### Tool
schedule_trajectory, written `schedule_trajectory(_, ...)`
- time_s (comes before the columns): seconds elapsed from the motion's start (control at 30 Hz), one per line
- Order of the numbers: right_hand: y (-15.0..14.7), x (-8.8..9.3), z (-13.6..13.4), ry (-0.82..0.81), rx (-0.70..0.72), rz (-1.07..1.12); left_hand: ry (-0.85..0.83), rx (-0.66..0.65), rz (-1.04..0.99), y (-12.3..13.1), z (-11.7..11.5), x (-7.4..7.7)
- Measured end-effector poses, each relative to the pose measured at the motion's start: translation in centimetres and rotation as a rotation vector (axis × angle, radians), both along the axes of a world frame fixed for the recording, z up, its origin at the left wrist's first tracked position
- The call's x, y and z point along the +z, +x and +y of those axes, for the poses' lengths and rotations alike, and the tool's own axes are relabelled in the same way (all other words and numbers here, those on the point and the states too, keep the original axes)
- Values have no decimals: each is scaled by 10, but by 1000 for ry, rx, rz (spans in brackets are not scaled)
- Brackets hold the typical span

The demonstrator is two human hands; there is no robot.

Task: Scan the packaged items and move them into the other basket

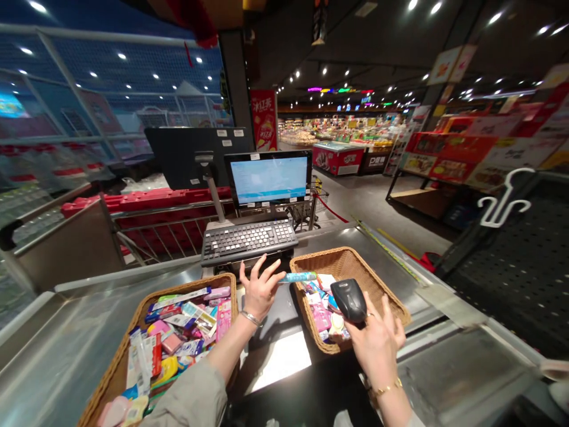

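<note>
My left hand [260, 289] hovers between two wicker baskets, its fingers spread while thumb and forefinger pinch a slim light-blue tube [297, 277] pointing right over the right basket [355, 261]. My right hand [377, 338] grips a black handheld barcode scanner [349, 299] above the right basket's small packets [320, 308]. The left basket [133, 323] is full of several colourful small packets and tubes.
A keyboard [249, 239] and lit screen [269, 178] stand behind the baskets on the steel checkout counter [57, 350]. A black pegboard panel with a white hook [504, 204] rises at right. Red baskets and rails lie at left, shop aisles beyond.
</note>
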State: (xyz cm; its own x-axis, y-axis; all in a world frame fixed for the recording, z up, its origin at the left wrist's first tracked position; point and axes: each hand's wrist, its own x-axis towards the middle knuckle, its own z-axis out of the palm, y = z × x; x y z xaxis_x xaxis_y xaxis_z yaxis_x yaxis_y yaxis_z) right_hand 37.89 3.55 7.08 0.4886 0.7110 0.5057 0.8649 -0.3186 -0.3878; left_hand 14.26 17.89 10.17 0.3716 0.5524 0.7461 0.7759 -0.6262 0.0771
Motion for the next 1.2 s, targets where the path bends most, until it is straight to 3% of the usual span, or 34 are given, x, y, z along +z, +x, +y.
schedule_trajectory(0.23,12,2,-7,-23,-69,29,-65,-136,108,43,-11,-15)
schedule_trajectory(0.4,10,4,-6,-44,-62,51,-153,-93,174,51,-17,-17)
schedule_trajectory(0.7,-9,1,10,2,44,46,-205,51,125,18,-21,-9)
schedule_trajectory(1.2,-68,15,38,-7,336,-6,-240,335,116,-70,-52,-22)
